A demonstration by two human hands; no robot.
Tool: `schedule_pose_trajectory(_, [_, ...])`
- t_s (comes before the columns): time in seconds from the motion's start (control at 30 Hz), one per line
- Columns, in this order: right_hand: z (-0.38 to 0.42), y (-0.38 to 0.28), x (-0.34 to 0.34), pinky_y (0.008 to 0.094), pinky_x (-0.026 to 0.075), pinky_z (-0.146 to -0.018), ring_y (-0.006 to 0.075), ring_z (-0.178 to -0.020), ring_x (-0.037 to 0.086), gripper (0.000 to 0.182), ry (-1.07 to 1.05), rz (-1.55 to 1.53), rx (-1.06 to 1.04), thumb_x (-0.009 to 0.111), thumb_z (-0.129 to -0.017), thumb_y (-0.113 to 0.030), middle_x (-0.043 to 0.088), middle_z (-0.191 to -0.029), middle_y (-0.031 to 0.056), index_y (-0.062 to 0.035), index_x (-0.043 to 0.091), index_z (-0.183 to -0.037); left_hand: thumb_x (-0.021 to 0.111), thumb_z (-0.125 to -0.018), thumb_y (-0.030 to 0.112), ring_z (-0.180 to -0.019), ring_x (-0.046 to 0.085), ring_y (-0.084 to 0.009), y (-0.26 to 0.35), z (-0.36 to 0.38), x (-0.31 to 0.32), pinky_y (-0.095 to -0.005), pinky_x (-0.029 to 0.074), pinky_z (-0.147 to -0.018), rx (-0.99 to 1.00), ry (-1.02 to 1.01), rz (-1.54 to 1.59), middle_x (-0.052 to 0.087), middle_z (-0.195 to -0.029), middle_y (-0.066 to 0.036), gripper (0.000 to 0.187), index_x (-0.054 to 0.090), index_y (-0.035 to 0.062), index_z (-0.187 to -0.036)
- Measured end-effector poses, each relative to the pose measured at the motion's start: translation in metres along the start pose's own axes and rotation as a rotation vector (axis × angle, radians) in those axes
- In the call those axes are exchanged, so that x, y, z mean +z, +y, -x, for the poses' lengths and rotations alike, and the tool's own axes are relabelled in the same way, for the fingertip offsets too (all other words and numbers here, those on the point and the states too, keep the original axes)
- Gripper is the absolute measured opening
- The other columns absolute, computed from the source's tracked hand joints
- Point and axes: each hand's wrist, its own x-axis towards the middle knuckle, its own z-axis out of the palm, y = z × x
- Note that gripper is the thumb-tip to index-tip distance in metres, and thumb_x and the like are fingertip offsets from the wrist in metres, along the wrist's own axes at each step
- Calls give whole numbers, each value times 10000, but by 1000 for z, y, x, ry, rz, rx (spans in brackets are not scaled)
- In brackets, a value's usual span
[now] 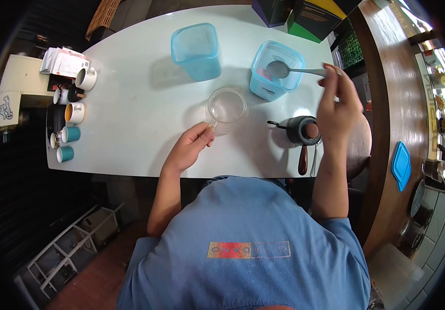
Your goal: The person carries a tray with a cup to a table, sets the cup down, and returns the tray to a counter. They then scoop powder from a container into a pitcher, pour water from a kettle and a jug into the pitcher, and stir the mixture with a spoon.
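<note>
The fingers of a person's left hand point(187, 150) pinch the handle of a transparent cup point(226, 106), which sits just beyond them, at or just above a white tabletop point(129, 119); the view does not settle whether it touches down. The cup, glass or hard plastic, looks light and stiff, its smooth wall likely slippery and perhaps breakable, so the handle seems the surest hold.

The fingers of the right hand point(339, 106) are closed on the handle end of a grey spoon point(283, 69). Its round bowl lies to their left, over the mouth of a pale blue container point(271, 92) with something pinkish inside. The spoon looks rigid and easy to balance, best gripped toward the handle's end, as here; the container's walls limit sideways room around the bowl.

A taller blue container point(204, 68) stands beyond the left fingers. A small dark vessel point(296, 135), topped by a brown knob, sits near the right wrist, an obstacle to a low sweep of that arm. Dark boxes point(313, 20) stand past the right fingers, a blue lid point(401, 165) lies to their right, and a white mug point(85, 78) and teal cups point(70, 134) line the edge well left of the left fingers.
</note>
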Motion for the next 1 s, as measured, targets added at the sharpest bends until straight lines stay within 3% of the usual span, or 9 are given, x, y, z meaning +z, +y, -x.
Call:
schedule_pose_trajectory(0.13, [0,4,25,332,461,-616,249,-648,584,96,-115,99,-32,604,-834,-77,642,-732,114,-3,651,-874,474,-963,230,-719,422,-72,-2,-1,-3,-219,363,-675,-10,17,9,479,-760,28,226,542,56,-836])
schedule_pose_trajectory(0.6, [2,6,37,348,456,-601,260,-624,574,122,-202,128,40,592,-841,-93,628,-686,123,12,655,-844,498,-953,220,-698,436,-65,-6,-6,-9,-214,366,-651,7,52,25,499,-743,26,221,564,48,-832])
schedule_pose_trajectory(0.77, [-2,5,31,312,458,-551,222,-541,590,184,-121,110,223,572,-867,-142,617,-625,123,20,649,-824,500,-953,222,-682,432,-59,-5,-10,-10,-207,355,-620,11,67,16,500,-740,28,225,571,46,-833])
schedule_pose_trajectory(0.8, [-2,7,29,276,460,-547,171,-524,600,203,-92,103,249,568,-873,-153,624,-617,117,28,651,-830,500,-953,222,-682,432,-59,-5,-11,-10,-207,355,-620,11,68,15,500,-740,28,225,571,46,-833])
schedule_pose_trajectory(0.93, [-8,5,14,235,459,-578,82,-576,592,254,23,54,369,556,-898,-207,639,-625,58,18,668,-866,496,-955,218,-669,426,-53,-2,-12,-9,-200,343,-602,9,79,30,502,-733,28,223,574,46,-835])
schedule_pose_trajectory(1.0, [-11,9,6,224,455,-586,74,-587,589,254,49,44,380,554,-902,-209,636,-626,50,13,671,-866,495,-956,217,-666,424,-51,0,-14,-8,-197,340,-598,10,82,39,503,-731,28,222,574,46,-837])
